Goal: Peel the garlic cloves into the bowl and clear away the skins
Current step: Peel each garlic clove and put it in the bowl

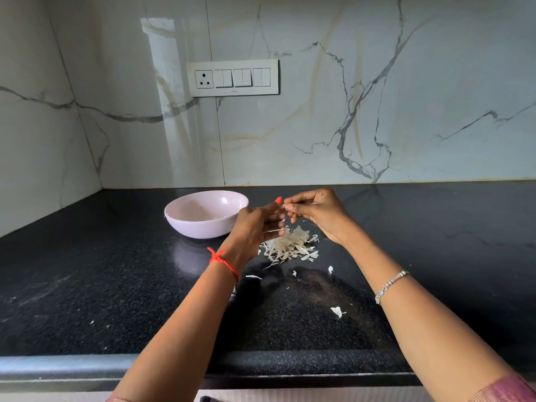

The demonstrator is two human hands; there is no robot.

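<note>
I see the left hand and right hand meet fingertip to fingertip above the pile of garlic skins on the black countertop. The right pinches a pale scrap; the left's fingers blur. A pale pink bowl sits just left.

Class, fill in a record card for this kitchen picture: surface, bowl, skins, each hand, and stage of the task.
surface: black countertop
bowl: pale bowl, left of the hands, contents unclear
skins: pile of skins below the hands; stray skins nearer
left hand: left hand fingers extended, blurred
right hand: right hand pinches a small pale piece
stage: skins not yet cleared
</note>
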